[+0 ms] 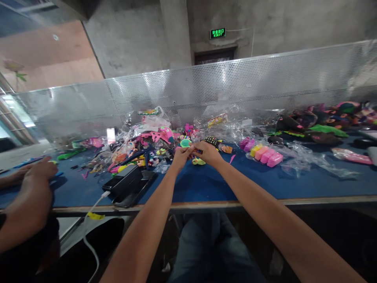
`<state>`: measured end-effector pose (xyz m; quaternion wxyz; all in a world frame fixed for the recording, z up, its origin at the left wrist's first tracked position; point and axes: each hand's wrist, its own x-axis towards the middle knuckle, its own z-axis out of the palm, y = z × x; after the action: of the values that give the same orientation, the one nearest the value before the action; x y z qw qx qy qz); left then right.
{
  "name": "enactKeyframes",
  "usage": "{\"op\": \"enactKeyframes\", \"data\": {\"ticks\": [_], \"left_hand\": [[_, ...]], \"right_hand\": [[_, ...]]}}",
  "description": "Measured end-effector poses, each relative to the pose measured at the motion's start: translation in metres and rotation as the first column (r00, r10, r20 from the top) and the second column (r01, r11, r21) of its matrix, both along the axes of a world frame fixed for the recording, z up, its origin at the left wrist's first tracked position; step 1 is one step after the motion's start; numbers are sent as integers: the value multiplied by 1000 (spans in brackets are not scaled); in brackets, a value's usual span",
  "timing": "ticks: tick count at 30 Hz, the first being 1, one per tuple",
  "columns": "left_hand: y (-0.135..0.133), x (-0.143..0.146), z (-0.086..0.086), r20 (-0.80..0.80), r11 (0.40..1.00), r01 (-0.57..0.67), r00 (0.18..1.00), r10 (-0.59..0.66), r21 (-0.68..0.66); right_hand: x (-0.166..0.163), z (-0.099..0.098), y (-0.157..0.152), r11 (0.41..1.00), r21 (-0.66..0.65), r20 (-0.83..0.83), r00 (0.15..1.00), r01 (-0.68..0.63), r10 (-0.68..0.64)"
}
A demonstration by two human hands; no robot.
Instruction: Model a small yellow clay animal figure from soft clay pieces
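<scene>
My left hand (182, 156) and my right hand (208, 153) meet over the blue table with their fingertips pinched together. At the left fingertips is a small round green piece (185, 143), which looks like modelling clay. My right fingers are closed beside it; what lies between them is too small to make out. A small yellow-green figure (198, 161) lies on the table just below the hands. Behind the right hand sits a dark dotted piece (211, 142), with a brown-orange piece (226, 149) to its right.
A black phone stand (126, 184) with a white cable is near the front edge at left. Colourful figures and plastic wrap (147, 137) are heaped behind it. Pink clay packs (269, 156) lie at right. Another person's hand (39, 171) works at far left. A perforated metal screen (182, 90) stands behind.
</scene>
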<state>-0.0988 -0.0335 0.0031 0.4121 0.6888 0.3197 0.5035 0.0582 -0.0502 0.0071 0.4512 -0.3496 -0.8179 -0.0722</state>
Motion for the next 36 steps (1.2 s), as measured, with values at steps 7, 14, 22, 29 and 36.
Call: {"op": "enactKeyframes", "data": {"ticks": [7, 14, 22, 29, 36], "left_hand": [[3, 0, -2, 44, 999, 15, 999, -14, -28], [4, 0, -3, -3, 1000, 5, 1000, -5, -7], [0, -1, 0, -21, 1000, 18, 1000, -18, 2], [-2, 0, 0, -28, 1000, 2, 1000, -2, 15], [3, -1, -2, -14, 1000, -11, 1000, 11, 19]], "right_hand": [[0, 1, 0, 1000, -4, 12, 1000, -8, 8], [-1, 3, -4, 1000, -16, 44, 999, 10, -9], [0, 1, -1, 1000, -17, 67, 998, 5, -4], [0, 1, -1, 1000, 4, 61, 998, 24, -24], [-1, 1, -3, 1000, -1, 46, 999, 5, -5]]}}
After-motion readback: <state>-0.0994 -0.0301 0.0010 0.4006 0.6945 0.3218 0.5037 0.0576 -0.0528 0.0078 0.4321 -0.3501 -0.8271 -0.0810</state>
